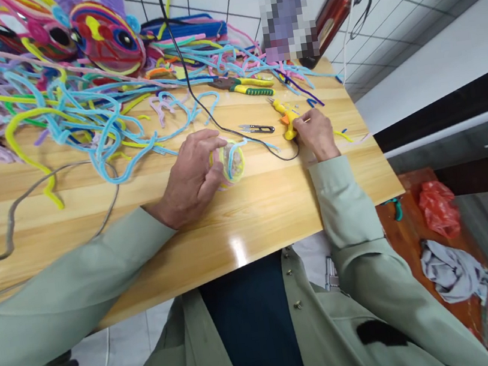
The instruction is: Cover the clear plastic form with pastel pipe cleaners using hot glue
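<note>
My left hand (195, 174) is closed around a small round piece wrapped in pink and yellow fuzzy stems, a pipe-cleaner ball (236, 166). A light blue pipe cleaner (230, 156) runs across the ball's open-looking end. To the right, the fingers of my right hand (316, 131) are closed at the side of a small yellow glue gun (287, 119), whose tip points up and away. Its dark cord (285, 156) loops back along the table. Between my hands and a little behind lie black-handled thread snips (258, 129).
Yellow-green pliers (248, 85) lie behind the snips. Loose pipe cleaners (113, 128) heap across the left and back, beside two colourful fish-like figures (103, 39). A red thermos (338, 12) stands at the back right. A grey cable (8, 222) crosses the table (271, 215) at left.
</note>
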A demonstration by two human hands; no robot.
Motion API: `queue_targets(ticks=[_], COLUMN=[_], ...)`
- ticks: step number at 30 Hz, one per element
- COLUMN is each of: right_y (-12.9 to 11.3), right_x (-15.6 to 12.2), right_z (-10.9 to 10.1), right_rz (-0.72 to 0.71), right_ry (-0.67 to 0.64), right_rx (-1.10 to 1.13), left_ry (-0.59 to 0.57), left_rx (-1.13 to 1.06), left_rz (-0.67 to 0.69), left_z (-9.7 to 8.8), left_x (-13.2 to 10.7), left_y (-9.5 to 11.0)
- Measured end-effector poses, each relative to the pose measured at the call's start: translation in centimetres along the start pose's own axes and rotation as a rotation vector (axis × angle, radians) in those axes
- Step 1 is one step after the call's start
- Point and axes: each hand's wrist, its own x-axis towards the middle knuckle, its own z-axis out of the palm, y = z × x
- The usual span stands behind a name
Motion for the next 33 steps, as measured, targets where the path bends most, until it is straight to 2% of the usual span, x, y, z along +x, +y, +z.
queue_targets(ticks=[2, 3, 4, 6, 9, 12, 16, 24, 33], right_y=[-0.8, -1.3, -2.0, -3.6, -6.3, -8.6, -9.9, -10.6, -11.2], right_x=[-0.8, -1.5, -2.3, -4.5, -8.2, -10.6, -10.8, -9.8, -9.8], right_z=[-0.4, -0.9, -1.4, -2.6, -3.5, -3.2, -2.5, -2.3, -2.5], right_rz=[0.047, 0.026, -0.05, -0.3, -0.682, -0.865, -0.885, -0.87, -0.904], right_ry=[-0.002, 0.024, 0.057, 0.113, -0.042, -0.185, -0.279, -0.301, -0.295], right_rx=[-0.011, 0.015, 0.074, 0.288, 0.574, 0.67, 0.699, 0.698, 0.683], left_ry=[0.016, 0.024, 0.031, 0.038, 0.035, 0.02, 0.005, -0.029, -0.003], left_rx=[-0.004, -0.003, 0.0, 0.013, 0.026, 0.008, -0.063, -0.045, -0.097], left_rz=[0.015, 0.022, 0.029, 0.036, 0.036, 0.016, 0.006, -0.059, 0.0], left_z=[0.1, 0.2, 0.3, 0.3, 0.3, 0.2, 0.2, 0.0, 0.2], left_x=[0.0, 0.0, 0.0, 0.0, 0.0, 0.0, 0.0, 0.0, -0.1], left_y=[0.0, 0.0, 0.0, 0.1, 0.1, 0.0, -0.1, 0.4, 0.4])
